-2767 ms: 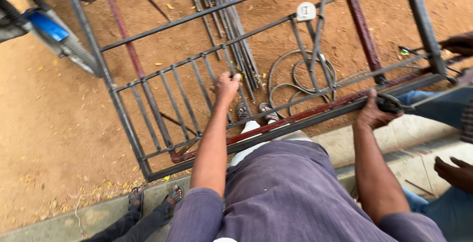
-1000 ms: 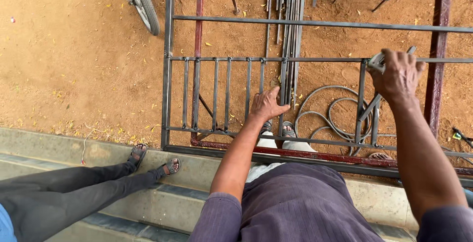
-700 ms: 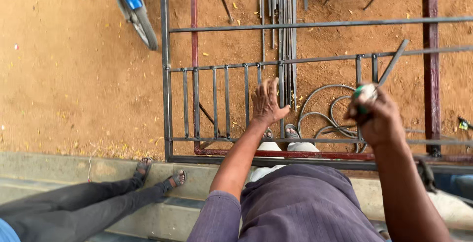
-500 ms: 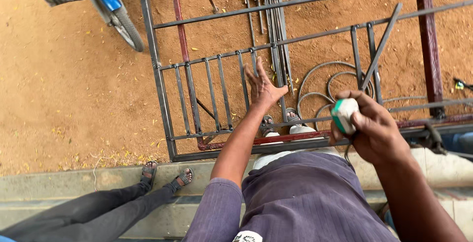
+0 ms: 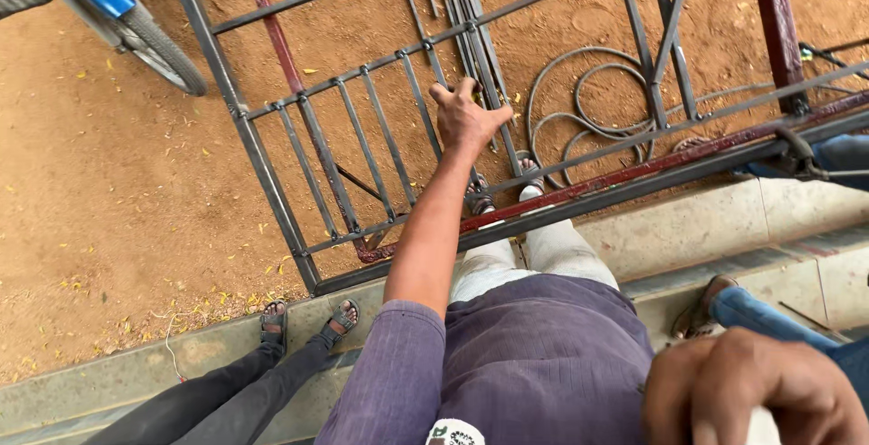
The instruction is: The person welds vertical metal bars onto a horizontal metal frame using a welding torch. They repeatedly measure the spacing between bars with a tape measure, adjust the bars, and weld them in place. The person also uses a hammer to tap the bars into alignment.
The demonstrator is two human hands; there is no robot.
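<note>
metalwork lay at the centre of it: a grey gate frame of welded bars, flat on the red dirt with its near rail against the concrete step. the left hand rested on one upright bar of the grille, fingers spread and pressing down rather than wrapped round it, the purple sleeve stretched out behind. the right hand had come away from the frame, where it had been a second before, and now sat clenched close under the camera; something pale showed beneath the fist, likely the small round thing it had lifted a moment earlier, though i could not tell for sure. so the frame was steadied by one hand only. a coil of cable lay under the bars, a bundle of loose rods ran beyond the fingers, a dark red bar followed the near rail. another person's sandalled feet rested by the step, and a blue motorbike's wheel stood well apart.
</note>
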